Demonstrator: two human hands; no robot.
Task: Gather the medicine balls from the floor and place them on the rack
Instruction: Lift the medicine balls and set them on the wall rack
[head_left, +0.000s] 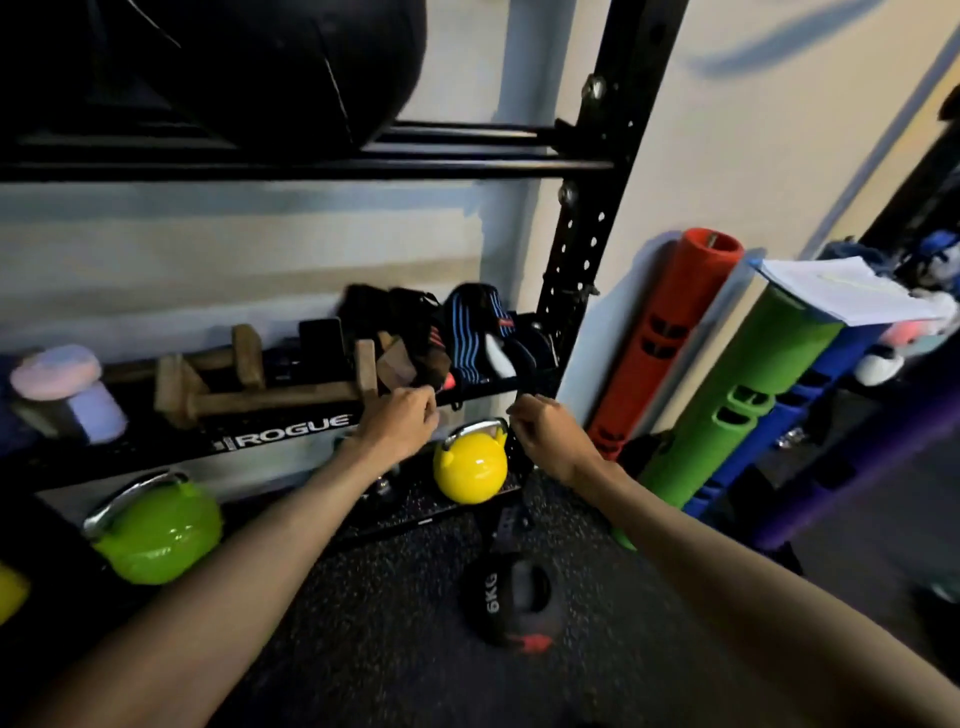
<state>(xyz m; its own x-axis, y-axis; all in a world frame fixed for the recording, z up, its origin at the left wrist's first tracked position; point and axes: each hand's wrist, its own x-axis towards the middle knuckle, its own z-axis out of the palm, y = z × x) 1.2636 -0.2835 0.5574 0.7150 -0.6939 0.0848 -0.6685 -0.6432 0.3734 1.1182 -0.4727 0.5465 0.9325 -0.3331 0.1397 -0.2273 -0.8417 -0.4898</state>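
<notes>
Head view: both hands at the lower shelf (156, 457) of a black rack (587, 234), a medicine ball (506, 603) lying on the floor (363, 623).

The black ball marked 6KG sits on the dark floor just in front of the rack's upright, below the right hand (545, 431) and near a yellow kettlebell (470, 467). The left hand (400, 415) hovers at the shelf edge. Each grip shows curled fingers, but blur hides whether either holds anything. A large black ball (234, 67) rests on the upper rails.
</notes>
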